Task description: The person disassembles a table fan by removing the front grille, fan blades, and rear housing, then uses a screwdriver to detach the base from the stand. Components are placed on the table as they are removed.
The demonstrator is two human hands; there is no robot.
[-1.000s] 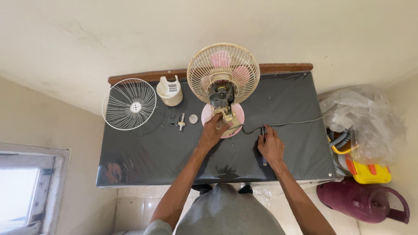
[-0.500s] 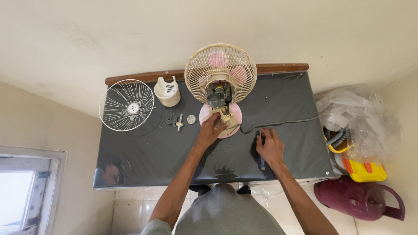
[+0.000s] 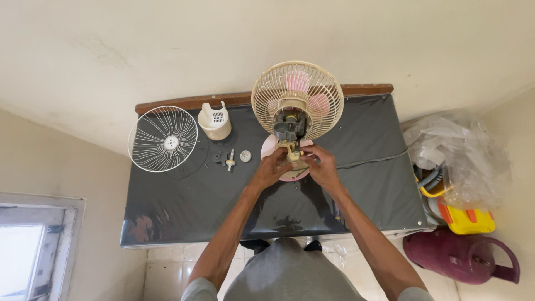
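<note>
The person's left hand (image 3: pixel 272 169) is gripping the neck of a small fan (image 3: pixel 296 111), low down where the neck meets the pink base (image 3: pixel 270 146). The right hand (image 3: pixel 322 167) is pressing against the other side of the neck, fingers curled around it. The fan is standing upright near the back middle of a black table (image 3: pixel 362 189). Its cream wire cage (image 3: pixel 329 95) is looking thin and bendy, and the pink blades (image 3: pixel 319 103) inside are probably easy to crack. The bare motor (image 3: pixel 288 124) is likely making the top heavy, so it may be tipping easily. The neck and base seem the safest places to hold. To the left are lying a loose wire grille (image 3: pixel 163 139), a cream cover (image 3: pixel 215 120) and some small parts (image 3: pixel 231 158). A grey cord (image 3: pixel 379 159) is running off to the right.
</note>
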